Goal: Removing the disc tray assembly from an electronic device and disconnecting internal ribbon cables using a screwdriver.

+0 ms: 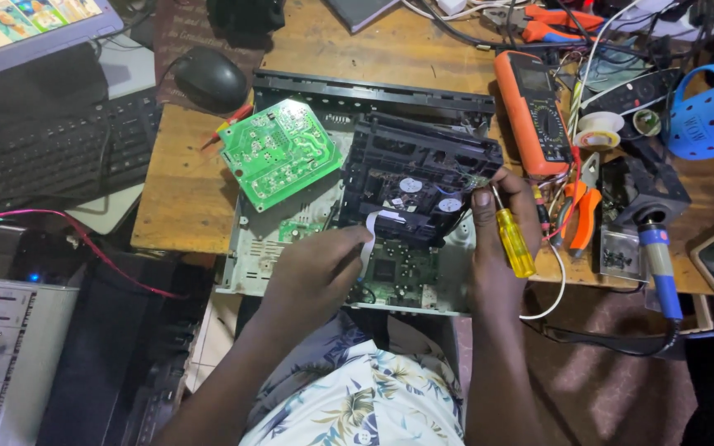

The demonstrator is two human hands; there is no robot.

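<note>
Cluttered wooden workbench (183,198), opened disc player chassis (249,256) at its front edge.
Left of the black drive mechanism (415,177), a loose green circuit board (278,151) lies tilted; your left hand (316,272) pinches the white ribbon cable (371,225) just below the drive. Your right hand (497,223), at the drive's right corner, grips a yellow screwdriver (514,241). You seem mid-disassembly, working at the ribbon; that likely calls for a gentle, straight pull.

Head-worn camera, single view looking steeply down.
It faces the opened disc player chassis (349,206) from close above, the wooden table (183,206) extending beyond it.
</note>
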